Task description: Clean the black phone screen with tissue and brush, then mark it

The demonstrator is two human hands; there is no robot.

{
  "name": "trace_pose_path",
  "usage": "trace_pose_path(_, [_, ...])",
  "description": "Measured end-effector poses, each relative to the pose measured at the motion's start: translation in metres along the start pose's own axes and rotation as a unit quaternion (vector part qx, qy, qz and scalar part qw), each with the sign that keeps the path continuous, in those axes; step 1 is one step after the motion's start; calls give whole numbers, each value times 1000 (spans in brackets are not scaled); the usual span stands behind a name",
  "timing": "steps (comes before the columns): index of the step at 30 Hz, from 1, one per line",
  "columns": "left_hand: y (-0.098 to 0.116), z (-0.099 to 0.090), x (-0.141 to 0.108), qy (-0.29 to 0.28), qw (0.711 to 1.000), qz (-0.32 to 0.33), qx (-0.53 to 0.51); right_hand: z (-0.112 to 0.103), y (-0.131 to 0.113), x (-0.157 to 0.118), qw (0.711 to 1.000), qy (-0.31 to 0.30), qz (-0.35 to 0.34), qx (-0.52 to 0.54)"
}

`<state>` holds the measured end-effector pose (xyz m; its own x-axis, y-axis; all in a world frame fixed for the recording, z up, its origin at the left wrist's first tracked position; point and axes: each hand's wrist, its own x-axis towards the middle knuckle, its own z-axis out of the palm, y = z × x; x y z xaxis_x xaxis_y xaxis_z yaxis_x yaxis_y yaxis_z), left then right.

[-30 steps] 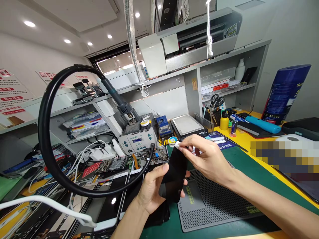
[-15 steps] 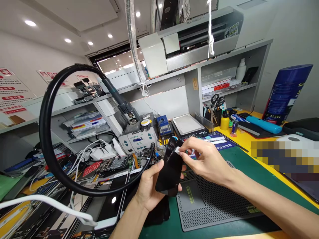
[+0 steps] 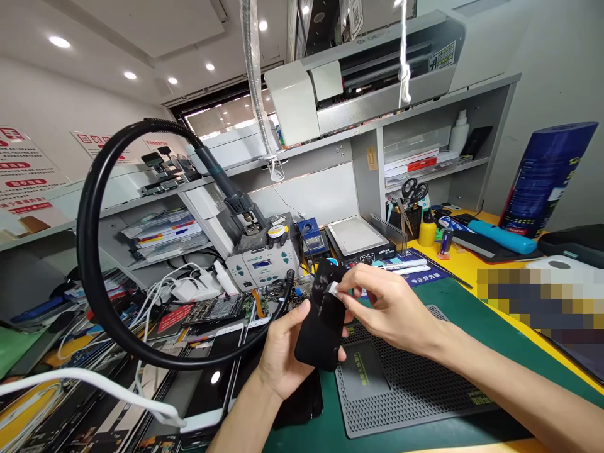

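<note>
A black phone (image 3: pixel 317 340) is held tilted upright in my left hand (image 3: pixel 282 352), the thumb along its left edge and fingertips showing at its right edge. My right hand (image 3: pixel 391 305) pinches a small white piece (image 3: pixel 333 289) between thumb and forefinger, against the upper part of the phone. Whether the white piece is cloth, paper or tape is too small to tell. Below and right of the phone lies a grey perforated mat (image 3: pixel 406 377) on a green mat (image 3: pixel 465 314).
Behind the hands stand a grey station with a small display (image 3: pixel 261 264) and a flat plate device (image 3: pixel 358 236). A thick black hose (image 3: pixel 87 251) loops at the left over phones and cables. A blue can (image 3: pixel 542 182) and yellow bottle (image 3: pixel 426 231) stand at the right.
The phone has tilted slightly in my left hand, so its reflections differ. The white piece in my right hand has shifted slightly left and down.
</note>
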<state>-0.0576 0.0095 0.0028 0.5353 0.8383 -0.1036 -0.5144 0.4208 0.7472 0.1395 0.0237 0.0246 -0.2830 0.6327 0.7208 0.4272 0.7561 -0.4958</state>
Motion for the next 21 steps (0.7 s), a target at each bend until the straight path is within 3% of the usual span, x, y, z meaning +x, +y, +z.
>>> trace_pose_path(14, [-4, -1, 0, 21, 999, -20, 38, 4, 0, -2, 995, 17, -94, 30])
trace_pose_path(21, [0, 3, -1, 42, 999, -1, -10, 7, 1, -5, 996, 11, -87, 14])
